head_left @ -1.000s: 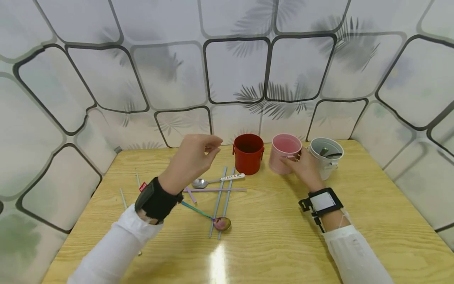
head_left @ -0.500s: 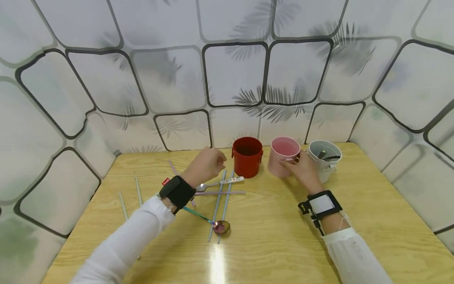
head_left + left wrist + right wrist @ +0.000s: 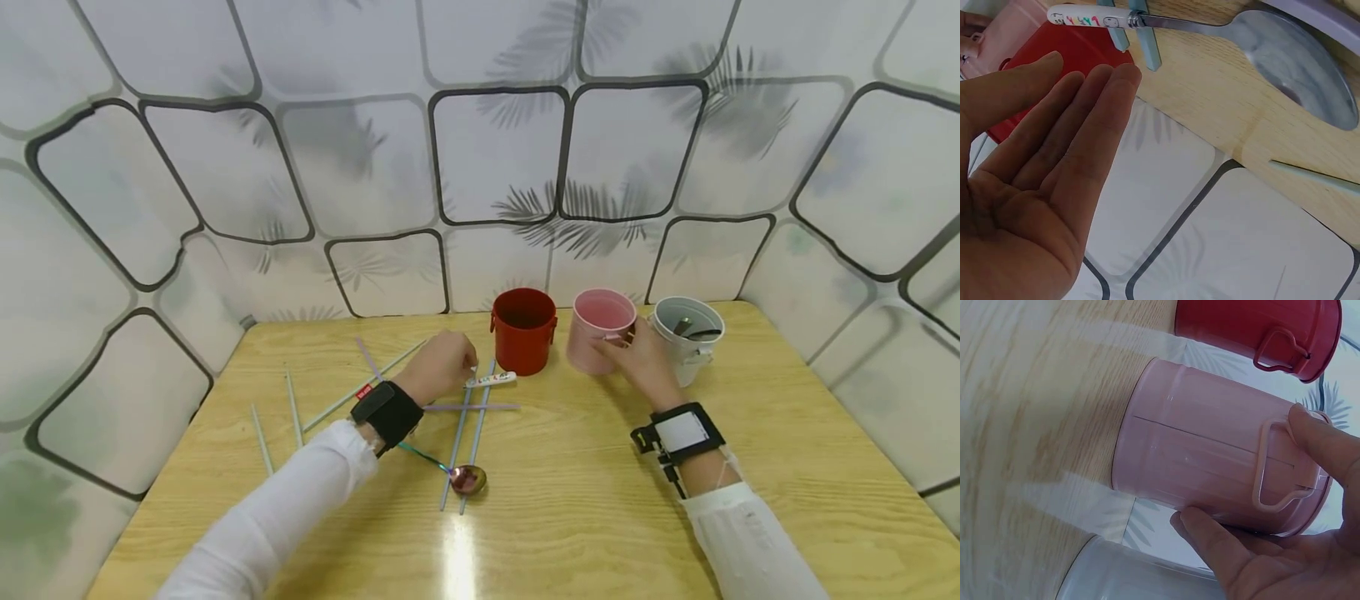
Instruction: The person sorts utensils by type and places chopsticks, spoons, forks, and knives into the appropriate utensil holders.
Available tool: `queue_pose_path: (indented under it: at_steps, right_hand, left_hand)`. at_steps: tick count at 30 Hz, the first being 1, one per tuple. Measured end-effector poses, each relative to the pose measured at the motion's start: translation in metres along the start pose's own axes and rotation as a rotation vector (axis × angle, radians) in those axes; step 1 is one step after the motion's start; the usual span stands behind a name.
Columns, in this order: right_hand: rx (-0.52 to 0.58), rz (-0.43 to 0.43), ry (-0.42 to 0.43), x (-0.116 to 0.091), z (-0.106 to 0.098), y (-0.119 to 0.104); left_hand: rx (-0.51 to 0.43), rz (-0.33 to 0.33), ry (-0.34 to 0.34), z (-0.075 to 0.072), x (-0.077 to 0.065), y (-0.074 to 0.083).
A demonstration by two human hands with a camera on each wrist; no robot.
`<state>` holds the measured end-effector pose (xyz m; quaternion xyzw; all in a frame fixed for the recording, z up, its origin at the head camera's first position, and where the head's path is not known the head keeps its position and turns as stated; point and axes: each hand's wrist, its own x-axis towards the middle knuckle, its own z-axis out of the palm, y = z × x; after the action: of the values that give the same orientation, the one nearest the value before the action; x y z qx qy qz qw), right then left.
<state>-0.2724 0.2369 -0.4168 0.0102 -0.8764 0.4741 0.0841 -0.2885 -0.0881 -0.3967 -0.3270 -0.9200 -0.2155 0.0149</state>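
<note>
My left hand (image 3: 442,367) hovers above a spoon with a patterned white handle (image 3: 491,379), its bowl hidden by the hand in the head view. In the left wrist view the fingers are extended near the thumb with nothing between them, and the metal spoon (image 3: 1291,69) lies beyond. With thumb by the rim and fingers along the side, my right hand (image 3: 645,362) grips a pink bucket (image 3: 1191,444) standing upright on the table. Two blue-grey chopsticks (image 3: 477,433) lie under the spoon handle, crossed by a purple chopstick (image 3: 498,407).
A red bucket (image 3: 522,343) stands left of the pink one. To the right, a white bucket (image 3: 684,358) holds utensils. An iridescent spoon (image 3: 468,480) rests across the blue-grey chopsticks' near ends. Several pale green chopsticks (image 3: 293,404) lie at the left, with a patterned wall behind.
My left hand has come down and slightly right toward the patterned-handle spoon, uncovering a pale green chopstick behind it. The right hand stays on the pink bucket.
</note>
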Motion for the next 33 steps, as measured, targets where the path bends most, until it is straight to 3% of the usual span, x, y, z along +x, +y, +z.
queue_pose_path:
  at_steps: [15,23,33]
  right_hand:
    - [-0.027,0.026,-0.002,0.004,-0.002,0.0]
    - [-0.031,0.029,-0.006,0.004,-0.002,0.0]
    - [-0.037,0.054,-0.023,0.002,-0.002,-0.001]
  left_hand:
    - [0.03,-0.018,-0.016,0.006,0.006,-0.003]
    - [0.034,-0.059,-0.026,0.014,0.007,-0.005]
    - [0.104,-0.113,-0.029,0.024,0.006,-0.005]
